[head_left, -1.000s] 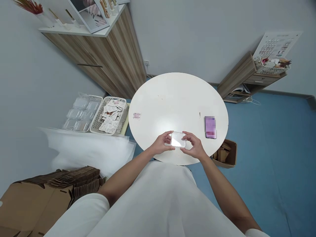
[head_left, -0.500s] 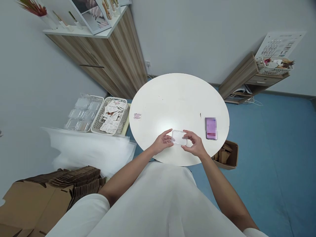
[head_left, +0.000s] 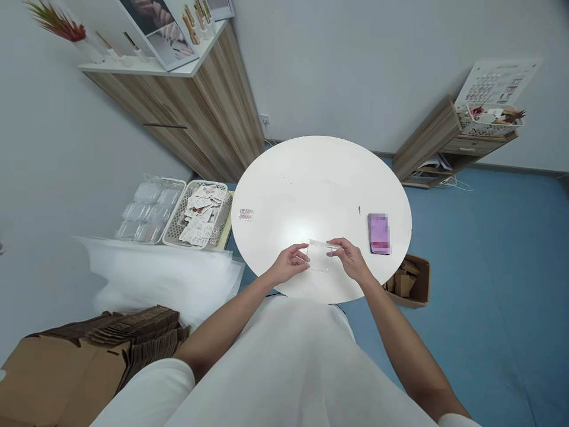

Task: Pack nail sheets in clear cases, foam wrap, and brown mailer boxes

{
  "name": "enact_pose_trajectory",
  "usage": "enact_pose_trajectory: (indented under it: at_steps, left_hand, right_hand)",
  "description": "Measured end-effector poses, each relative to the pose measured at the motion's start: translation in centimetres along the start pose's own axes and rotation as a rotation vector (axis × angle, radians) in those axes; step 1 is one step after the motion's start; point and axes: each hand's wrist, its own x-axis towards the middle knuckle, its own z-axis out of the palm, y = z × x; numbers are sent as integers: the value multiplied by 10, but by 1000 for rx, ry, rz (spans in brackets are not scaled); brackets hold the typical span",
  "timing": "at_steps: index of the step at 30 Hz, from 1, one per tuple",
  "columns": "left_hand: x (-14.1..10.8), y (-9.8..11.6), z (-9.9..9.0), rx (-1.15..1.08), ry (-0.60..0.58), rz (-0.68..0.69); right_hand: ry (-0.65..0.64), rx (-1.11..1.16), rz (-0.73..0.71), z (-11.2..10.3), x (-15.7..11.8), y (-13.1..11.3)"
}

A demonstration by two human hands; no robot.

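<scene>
Between my hands, over the near part of the round white table (head_left: 275,184), is a small clear plastic box (head_left: 319,261). Its lid appears tilted up at the far side. My left hand (head_left: 290,263) grips the box's left edge between thumb and fingers. On the other side, my right hand (head_left: 349,257) pinches the lid near its right end. A small card with a pink pattern (head_left: 246,214) lies toward the table's left edge. To the right of my hands rests a phone with a purple screen (head_left: 379,233).
Left of the table, one white basket (head_left: 224,214) holds printed cards, and clear plastic boxes (head_left: 144,210) fill another. Flattened brown cartons (head_left: 71,373) are stacked at lower left. An open carton (head_left: 420,290) with small brown boxes stands on the floor at right.
The clear box was held flat and looked closed. Now its lid is raised at the far side, and my right hand has shifted slightly with it.
</scene>
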Motion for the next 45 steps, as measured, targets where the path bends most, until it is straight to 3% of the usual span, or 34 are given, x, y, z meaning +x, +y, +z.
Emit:
enact_pose_trajectory:
  at_steps: [20, 34, 41, 45]
  left_hand:
    - [-3, -5, 3, 4, -34, -5]
    - [-1, -2, 9, -2, 35, -14]
    - [-1, -7, 8, 4, 51, -41]
    - [3, -17, 8, 42, 66, -37]
  right_hand:
    - [139, 290, 247, 17, 13, 7]
    - [187, 323, 219, 17, -1, 14]
    - [169, 119, 92, 25, -29, 34]
    - [153, 86, 64, 30, -31, 45]
